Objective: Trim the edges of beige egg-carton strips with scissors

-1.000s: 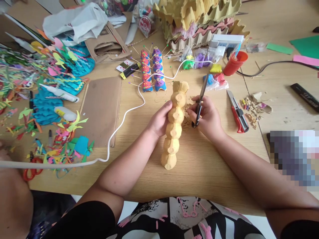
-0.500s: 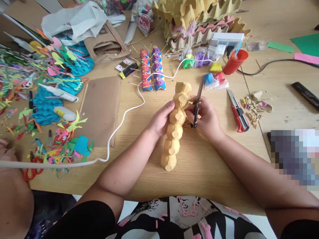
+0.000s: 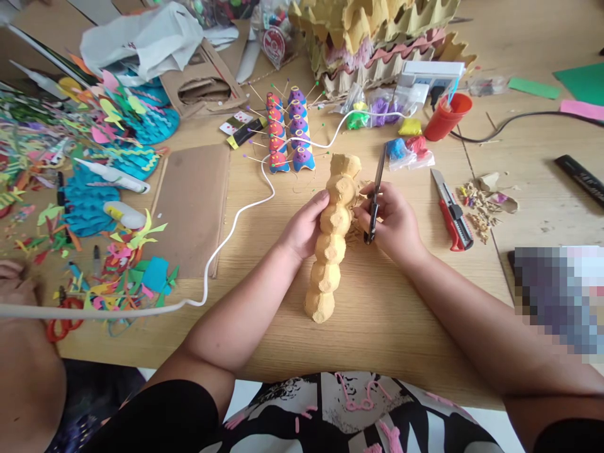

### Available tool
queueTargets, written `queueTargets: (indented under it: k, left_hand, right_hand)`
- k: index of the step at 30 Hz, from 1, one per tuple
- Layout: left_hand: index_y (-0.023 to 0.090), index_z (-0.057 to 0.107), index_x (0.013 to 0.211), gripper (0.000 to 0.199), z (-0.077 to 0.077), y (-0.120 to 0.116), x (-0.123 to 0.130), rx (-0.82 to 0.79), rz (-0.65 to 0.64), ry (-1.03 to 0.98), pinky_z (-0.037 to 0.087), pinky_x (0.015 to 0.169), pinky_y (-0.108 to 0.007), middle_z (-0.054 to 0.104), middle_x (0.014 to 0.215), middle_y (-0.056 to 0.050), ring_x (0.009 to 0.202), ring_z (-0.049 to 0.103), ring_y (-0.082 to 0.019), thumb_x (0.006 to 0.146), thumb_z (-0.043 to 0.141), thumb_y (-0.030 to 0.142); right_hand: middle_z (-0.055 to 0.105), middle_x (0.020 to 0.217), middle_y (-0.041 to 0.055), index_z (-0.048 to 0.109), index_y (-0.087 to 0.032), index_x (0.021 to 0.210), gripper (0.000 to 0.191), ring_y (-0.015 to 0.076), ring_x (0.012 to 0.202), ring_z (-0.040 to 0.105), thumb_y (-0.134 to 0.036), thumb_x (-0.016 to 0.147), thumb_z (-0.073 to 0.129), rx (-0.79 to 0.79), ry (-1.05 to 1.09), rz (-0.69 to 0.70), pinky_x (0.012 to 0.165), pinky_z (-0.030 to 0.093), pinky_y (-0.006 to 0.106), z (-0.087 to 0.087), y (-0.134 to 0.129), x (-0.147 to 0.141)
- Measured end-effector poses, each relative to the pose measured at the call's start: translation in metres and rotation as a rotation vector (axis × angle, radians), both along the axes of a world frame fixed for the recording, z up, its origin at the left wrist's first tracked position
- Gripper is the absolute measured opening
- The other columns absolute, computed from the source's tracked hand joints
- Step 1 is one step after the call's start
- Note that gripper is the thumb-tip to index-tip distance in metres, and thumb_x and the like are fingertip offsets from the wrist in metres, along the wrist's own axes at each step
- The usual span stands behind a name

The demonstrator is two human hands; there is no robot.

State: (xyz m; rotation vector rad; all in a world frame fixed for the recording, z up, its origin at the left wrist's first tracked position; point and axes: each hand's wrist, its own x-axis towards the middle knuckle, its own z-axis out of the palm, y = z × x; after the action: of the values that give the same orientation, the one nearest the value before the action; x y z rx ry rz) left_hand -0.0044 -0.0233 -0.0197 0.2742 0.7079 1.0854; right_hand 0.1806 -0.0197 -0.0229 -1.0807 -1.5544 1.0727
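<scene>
A yellow strip of egg carton (image 3: 329,248), a row of several bumps, stands out over the table in front of me. My left hand (image 3: 307,223) grips its left side, thumb on top and the other fingers hidden behind it. Close by on the right, my right hand (image 3: 394,217) is closed around dark scissors (image 3: 377,182), their blades pointing away from me and apart from the strip's front. Thin carton trimmings (image 3: 355,231) lie on the table between strip and hand.
Painted carton caterpillars (image 3: 300,129) stand ahead, crossed by a white cord (image 3: 238,214). Right are a red cutter (image 3: 453,211), carton scraps (image 3: 488,198) and a red cup (image 3: 448,116). Left are cardboard (image 3: 191,211) and paper scraps (image 3: 127,280). Another person's hand (image 3: 16,283) rests far left.
The egg carton strip tilts very slightly, and the scissors have shifted a touch to the right with my right hand. Both hands keep their hold.
</scene>
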Motion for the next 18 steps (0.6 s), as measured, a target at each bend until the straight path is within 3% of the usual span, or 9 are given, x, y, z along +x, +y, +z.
queueTargets:
  k: [4, 9, 15, 18]
  left_hand:
    - [0.021, 0.081, 0.101, 0.033, 0.0028, 0.0007, -0.0047, 0.03, -0.023, 0.018, 0.059, 0.059, -0.028, 0.08, 0.077, -0.002, 0.062, 0.076, -0.019, 0.111, 0.057, 0.043]
    - [0.02, 0.082, 0.097, 0.053, 0.0, 0.0015, -0.0093, 0.125, -0.066, 0.059, 0.055, 0.055, -0.028, 0.075, 0.072, -0.005, 0.057, 0.071, -0.019, 0.114, 0.046, 0.054]
    - [0.031, 0.083, 0.106, 0.018, 0.0005, 0.0046, -0.0055, 0.009, 0.118, 0.048, 0.057, 0.059, -0.029, 0.081, 0.079, -0.001, 0.064, 0.076, -0.021, 0.103, 0.07, 0.043]
    - [0.032, 0.082, 0.106, 0.02, 0.0057, 0.0054, -0.0047, -0.06, 0.122, 0.057, 0.057, 0.059, -0.03, 0.079, 0.076, -0.001, 0.065, 0.076, -0.022, 0.102, 0.07, 0.048]
  right_hand:
    - [0.059, 0.074, -0.0053, 0.06, -0.028, 0.112, 0.043, 0.0143, 0.062, 0.054, -0.056, 0.09, 0.083, -0.014, -0.006, 0.021, 0.059, 0.044, 0.031, 0.0016, -0.0009, 0.0007]
    - [0.069, 0.082, -0.0018, 0.06, -0.027, 0.114, 0.035, 0.0168, 0.07, 0.063, -0.049, 0.094, 0.079, 0.006, -0.051, 0.056, 0.068, 0.052, 0.034, -0.0039, -0.0022, -0.0006]
    - [0.073, 0.089, 0.0017, 0.062, -0.028, 0.114, 0.036, 0.0211, 0.078, 0.069, -0.054, 0.095, 0.078, 0.043, -0.104, 0.038, 0.072, 0.056, 0.038, -0.0057, -0.0028, -0.0019]
    - [0.076, 0.092, 0.0033, 0.059, -0.028, 0.112, 0.042, 0.022, 0.08, 0.071, -0.057, 0.092, 0.081, 0.014, -0.102, 0.072, 0.068, 0.056, 0.036, -0.0013, -0.0046, -0.0015]
